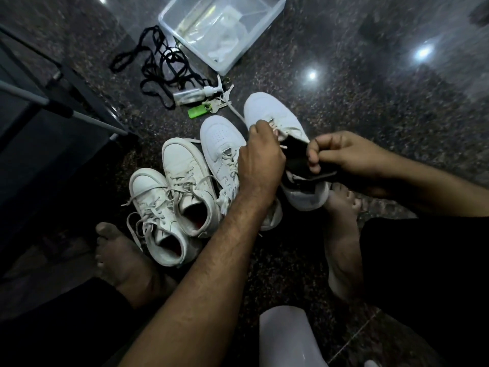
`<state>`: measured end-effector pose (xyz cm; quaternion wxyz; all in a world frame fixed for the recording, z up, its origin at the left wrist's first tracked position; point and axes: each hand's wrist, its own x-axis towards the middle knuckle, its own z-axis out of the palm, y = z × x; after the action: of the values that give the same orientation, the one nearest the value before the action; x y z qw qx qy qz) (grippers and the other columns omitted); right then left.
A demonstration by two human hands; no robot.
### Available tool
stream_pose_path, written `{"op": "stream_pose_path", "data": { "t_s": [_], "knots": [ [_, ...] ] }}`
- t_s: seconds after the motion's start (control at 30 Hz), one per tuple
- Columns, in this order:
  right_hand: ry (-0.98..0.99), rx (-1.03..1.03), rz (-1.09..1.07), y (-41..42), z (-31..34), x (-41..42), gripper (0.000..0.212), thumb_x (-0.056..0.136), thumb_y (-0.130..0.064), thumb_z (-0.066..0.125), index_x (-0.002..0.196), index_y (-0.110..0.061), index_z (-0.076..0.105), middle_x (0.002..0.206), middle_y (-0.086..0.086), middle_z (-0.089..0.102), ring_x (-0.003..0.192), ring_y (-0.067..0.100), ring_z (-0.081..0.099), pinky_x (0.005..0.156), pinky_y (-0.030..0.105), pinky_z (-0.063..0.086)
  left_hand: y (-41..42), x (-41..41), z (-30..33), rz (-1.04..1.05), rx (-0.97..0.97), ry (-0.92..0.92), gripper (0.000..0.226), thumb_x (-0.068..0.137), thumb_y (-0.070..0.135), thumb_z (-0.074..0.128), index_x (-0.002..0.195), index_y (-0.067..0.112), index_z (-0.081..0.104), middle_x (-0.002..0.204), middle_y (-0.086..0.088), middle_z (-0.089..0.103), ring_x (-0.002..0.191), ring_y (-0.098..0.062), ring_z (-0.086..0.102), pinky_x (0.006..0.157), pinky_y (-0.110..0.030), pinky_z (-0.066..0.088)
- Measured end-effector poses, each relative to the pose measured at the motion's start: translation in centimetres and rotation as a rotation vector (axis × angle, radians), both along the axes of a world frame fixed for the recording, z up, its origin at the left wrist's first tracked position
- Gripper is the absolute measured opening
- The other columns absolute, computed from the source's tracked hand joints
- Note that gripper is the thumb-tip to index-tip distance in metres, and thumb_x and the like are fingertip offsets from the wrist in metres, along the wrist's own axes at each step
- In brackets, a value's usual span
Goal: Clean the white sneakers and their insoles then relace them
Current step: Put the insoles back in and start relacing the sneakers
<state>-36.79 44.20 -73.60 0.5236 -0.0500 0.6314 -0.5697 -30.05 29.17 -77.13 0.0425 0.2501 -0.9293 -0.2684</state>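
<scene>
1. The sneaker in hand (275, 120) is the rightmost of four white sneakers on the dark speckled floor (370, 115). Its toe points away from the person and slightly left, its heel toward the person's right foot (341, 234), so the long axis runs near-to-far.
2. The left hand (258, 160) reaches across from the left and sits over the lace area of that sneaker. Its fingers are curled and seem to pinch a white lace (272, 128) near the upper eyelets; the exact pinch is hidden under the knuckles.
3. The right hand (341, 154) comes in from the right and grips the dark collar lining (296, 157) at the shoe's opening, thumb and fingers pinched on it, steadying the sneaker.
4. Key relation: the lace rows lie just beyond the left hand's fingertips, toward the toe, while the right hand is at the heel end. The left hand is the nearer one for working the lace; pulls would run across the shoe's axis.
5. A loose lace end (235, 109) trails from the sneaker's toe side toward the keys (211, 105) and green tag (197, 111).
6. The second sneaker (219, 139) lies just beside the first on its left, laced. The other pair (169, 197) sits further left, also laced.
7. Judgement: unlacing appears underway; cleaning is not yet begun.
8. The spray bottle (193, 94), black laces (156, 70) and clear tub (225, 30) lie beyond the shoes, well apart from both hands.
</scene>
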Motion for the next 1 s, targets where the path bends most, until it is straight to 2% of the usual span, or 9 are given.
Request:
{"op": "stream_pose_path", "data": {
  "t_s": [0.13, 0.23, 0.3, 0.4, 0.5, 0.63, 0.77, 0.83, 1.0],
  "knots": [
    [-0.100, -0.117, -0.035, 1.5, 1.2, 0.1, 0.052, 0.089, 0.018, 0.036, 0.056, -0.015, 0.060, 0.057, 0.009, 0.051, 0.051, 0.011, 0.045, 0.050, 0.015, 0.040, 0.6, -0.9, -0.1, -0.004, 0.001, -0.017, 0.017, 0.103, 0.019, 0.042, 0.109, 0.005, 0.050, 0.108, -0.017, 0.058, 0.087, -0.044, 0.060, 0.064, -0.041, 0.030],
    [-0.013, -0.067, -0.021, 1.4, 1.1, -0.2, 0.052, 0.086, 0.019, 0.036, 0.059, -0.015, 0.062, 0.058, 0.006, 0.054, 0.052, 0.010, 0.046, 0.052, 0.015, 0.037, 0.2, -1.4, -0.6, -0.005, -0.008, -0.004, 0.024, 0.105, 0.026, 0.040, 0.110, 0.005, 0.050, 0.107, -0.016, 0.059, 0.087, -0.042, 0.060, 0.063, -0.039, 0.030],
    [0.205, 0.081, 0.096, 0.7, 0.4, -0.7, 0.044, 0.084, 0.017, 0.037, 0.070, -0.014, 0.065, 0.061, 0.004, 0.061, 0.056, 0.009, 0.052, 0.056, 0.018, 0.040, -0.7, -1.9, -0.7, 0.000, 0.015, 0.010, 0.026, 0.105, 0.028, 0.040, 0.110, 0.004, 0.051, 0.106, -0.015, 0.060, 0.087, -0.039, 0.060, 0.063, -0.037, 0.032],
    [0.648, 0.405, 0.218, -0.4, -1.0, -1.8, 0.031, 0.084, 0.001, 0.048, 0.090, -0.026, 0.063, 0.080, -0.008, 0.071, 0.066, 0.000, 0.058, 0.064, 0.022, 0.045, -1.2, -2.2, -0.6, -0.001, 0.017, -0.026, 0.027, 0.104, 0.027, 0.041, 0.113, 0.003, 0.051, 0.112, -0.017, 0.059, 0.092, -0.039, 0.061, 0.067, -0.039, 0.035],
    [0.936, 0.480, 0.241, -0.6, -1.4, -2.4, 0.027, 0.083, -0.016, 0.071, 0.104, -0.025, 0.056, 0.099, -0.003, 0.057, 0.080, 0.012, 0.055, 0.069, 0.026, 0.038, -0.5, -1.8, -0.5, 0.000, 0.025, -0.118, 0.025, 0.100, 0.025, 0.047, 0.118, 0.007, 0.050, 0.116, -0.018, 0.056, 0.094, -0.041, 0.060, 0.073, -0.042, 0.041],
    [0.742, 0.539, 0.311, -1.0, -1.4, -3.5, 0.039, 0.079, -0.022, 0.080, 0.107, -0.022, 0.054, 0.097, 0.001, 0.058, 0.085, 0.016, 0.054, 0.070, 0.027, 0.040, -0.5, -2.6, -1.0, 0.042, 0.120, -0.188, 0.018, 0.094, 0.015, 0.050, 0.112, 0.013, 0.051, 0.108, -0.016, 0.056, 0.090, -0.041, 0.061, 0.078, -0.044, 0.051],
    [0.409, 0.450, 0.276, 0.6, 0.7, -3.4, 0.034, 0.083, -0.008, 0.075, 0.105, -0.024, 0.055, 0.083, 0.008, 0.057, 0.073, 0.019, 0.052, 0.063, 0.033, 0.045, -0.6, -2.9, -1.4, -0.005, 0.097, -0.122, 0.019, 0.090, 0.004, 0.048, 0.109, 0.008, 0.050, 0.100, -0.019, 0.060, 0.088, -0.041, 0.059, 0.066, -0.040, 0.039],
    [0.245, 0.349, 0.242, 1.7, 2.9, -3.1, 0.038, 0.085, 0.001, 0.070, 0.109, -0.024, 0.054, 0.083, 0.013, 0.054, 0.074, 0.021, 0.051, 0.066, 0.036, 0.044, -0.5, -2.9, -1.5, 0.017, 0.090, -0.100, 0.025, 0.087, -0.002, 0.045, 0.110, 0.007, 0.048, 0.099, -0.019, 0.060, 0.087, -0.040, 0.060, 0.066, -0.037, 0.034],
    [0.061, 0.240, 0.276, 4.2, 7.3, -3.2, 0.060, 0.082, 0.007, 0.068, 0.126, -0.029, 0.049, 0.089, 0.018, 0.058, 0.078, 0.028, 0.060, 0.065, 0.037, 0.047, -0.9, -4.5, -1.7, 0.115, 0.091, -0.080, 0.027, 0.088, -0.004, 0.047, 0.113, 0.005, 0.051, 0.103, -0.018, 0.063, 0.089, -0.036, 0.062, 0.065, -0.036, 0.037]
  ]
}}
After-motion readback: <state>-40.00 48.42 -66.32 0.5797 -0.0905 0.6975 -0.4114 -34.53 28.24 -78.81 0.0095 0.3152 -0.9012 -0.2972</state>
